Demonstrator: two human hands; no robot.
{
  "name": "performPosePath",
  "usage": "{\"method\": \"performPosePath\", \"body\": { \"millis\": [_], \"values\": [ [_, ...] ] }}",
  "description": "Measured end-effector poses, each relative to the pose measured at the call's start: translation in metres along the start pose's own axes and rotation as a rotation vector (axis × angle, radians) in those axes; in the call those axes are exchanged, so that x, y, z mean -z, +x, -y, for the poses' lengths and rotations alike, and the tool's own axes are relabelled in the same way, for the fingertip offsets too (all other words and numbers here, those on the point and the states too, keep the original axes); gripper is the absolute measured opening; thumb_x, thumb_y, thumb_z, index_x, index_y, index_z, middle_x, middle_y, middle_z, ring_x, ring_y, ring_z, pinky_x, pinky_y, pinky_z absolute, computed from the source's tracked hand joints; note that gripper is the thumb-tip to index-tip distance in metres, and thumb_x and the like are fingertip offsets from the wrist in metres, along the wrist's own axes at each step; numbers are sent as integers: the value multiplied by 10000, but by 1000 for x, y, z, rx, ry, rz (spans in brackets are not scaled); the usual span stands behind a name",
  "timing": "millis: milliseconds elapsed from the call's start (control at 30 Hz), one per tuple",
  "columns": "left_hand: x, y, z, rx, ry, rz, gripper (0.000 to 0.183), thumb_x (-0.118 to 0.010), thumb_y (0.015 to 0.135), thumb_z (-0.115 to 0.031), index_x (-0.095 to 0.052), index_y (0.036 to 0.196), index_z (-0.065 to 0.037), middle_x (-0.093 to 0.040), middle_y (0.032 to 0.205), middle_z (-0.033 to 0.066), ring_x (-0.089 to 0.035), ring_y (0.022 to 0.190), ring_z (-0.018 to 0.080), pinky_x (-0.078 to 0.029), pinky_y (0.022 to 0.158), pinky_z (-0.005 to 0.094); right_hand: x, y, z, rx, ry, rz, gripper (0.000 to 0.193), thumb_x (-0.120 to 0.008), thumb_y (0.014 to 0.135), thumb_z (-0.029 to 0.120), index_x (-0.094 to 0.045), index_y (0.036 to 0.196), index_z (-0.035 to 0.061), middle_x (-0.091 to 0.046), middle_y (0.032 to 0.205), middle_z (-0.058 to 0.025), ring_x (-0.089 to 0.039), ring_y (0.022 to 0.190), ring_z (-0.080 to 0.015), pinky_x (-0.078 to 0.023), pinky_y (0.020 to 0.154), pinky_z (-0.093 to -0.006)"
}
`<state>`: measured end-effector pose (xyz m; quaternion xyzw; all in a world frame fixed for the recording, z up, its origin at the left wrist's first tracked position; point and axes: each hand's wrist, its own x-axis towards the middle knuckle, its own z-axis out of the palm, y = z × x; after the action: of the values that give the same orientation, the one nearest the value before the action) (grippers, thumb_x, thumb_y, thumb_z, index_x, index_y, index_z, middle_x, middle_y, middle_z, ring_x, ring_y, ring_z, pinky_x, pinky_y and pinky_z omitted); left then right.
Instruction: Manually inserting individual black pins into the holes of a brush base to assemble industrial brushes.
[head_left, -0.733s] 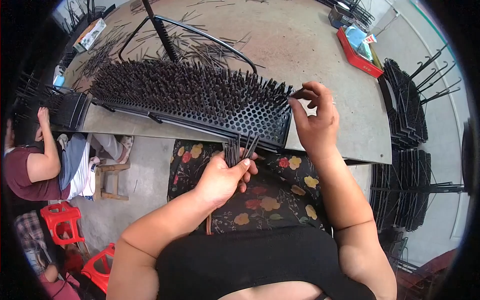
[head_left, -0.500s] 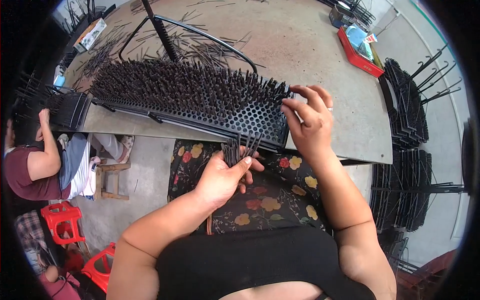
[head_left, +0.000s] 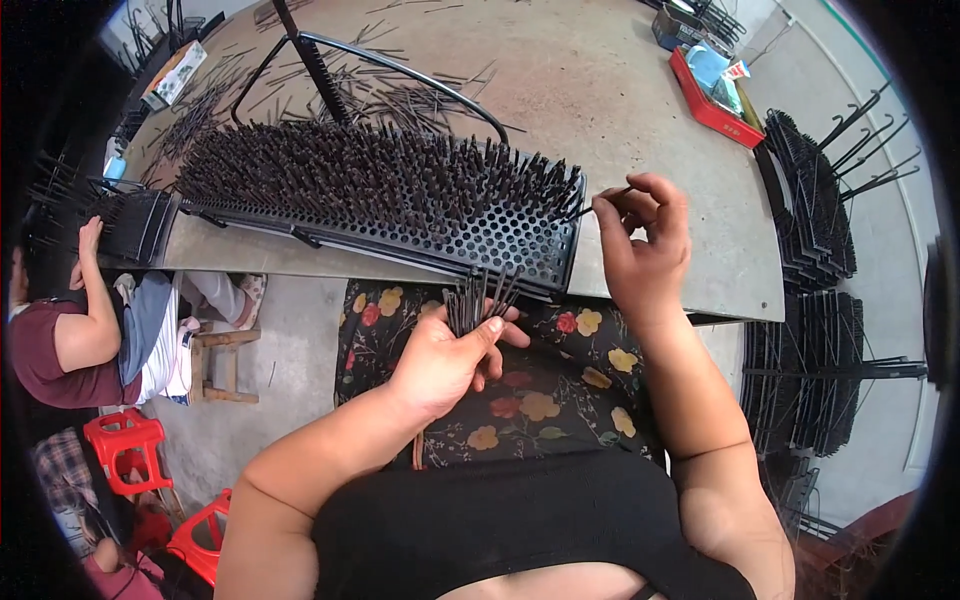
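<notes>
A bundle of thin dark rods (head_left: 478, 300) stands up out of my left hand (head_left: 435, 368), whose fingers are wrapped round it just below the tray's near edge. My right hand (head_left: 650, 250) pinches one thin dark rod (head_left: 584, 212) between thumb and fingertips, beside the tray's right end. The rod slants down to the left over the tray's rim; whether its tip touches a hole is too small to tell. The black perforated tray (head_left: 510, 240) is densely filled with upright dark rods (head_left: 350, 180), while bare holes show at its right front part.
Loose rods (head_left: 420, 98) lie scattered on the table (head_left: 590, 80) behind the tray and its metal handle (head_left: 400, 62). A red box (head_left: 715, 108) sits at the far right. Black racks (head_left: 810, 210) stack beyond the table. Left, another person (head_left: 75, 330) sits near red stools (head_left: 128, 450).
My right hand has drawn back to the right from the tray's corner, and the rod in its fingers now shows. The left hand with its bundle stays nearly in place.
</notes>
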<state>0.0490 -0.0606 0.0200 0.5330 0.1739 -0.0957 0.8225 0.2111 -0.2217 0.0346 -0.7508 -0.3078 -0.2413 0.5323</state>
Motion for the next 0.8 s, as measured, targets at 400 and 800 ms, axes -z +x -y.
{"method": "performPosePath", "body": {
  "millis": [400, 800],
  "values": [
    [5, -2, 0, -29, -92, 9, 206, -528, 975, -158, -590, 1087, 4, -682, 932, 105, -565, 606, 86, -440, 455, 199, -4, -25, 39, -51, -4, 290, 283, -760, 755, 128, -666, 1009, 47, -657, 1007, -130, -634, 855, -253, -500, 710, -325],
    [7, -4, -7, -64, -122, -136, 177, -514, 966, -156, -565, 1085, -35, -664, 892, 117, -559, 609, 111, -396, 447, 217, -20, 11, 53, -556, 342, 404, 242, -710, 812, 23, -623, 1037, 6, -686, 887, -57, -650, 835, -123, -510, 743, -248]
  ]
}}
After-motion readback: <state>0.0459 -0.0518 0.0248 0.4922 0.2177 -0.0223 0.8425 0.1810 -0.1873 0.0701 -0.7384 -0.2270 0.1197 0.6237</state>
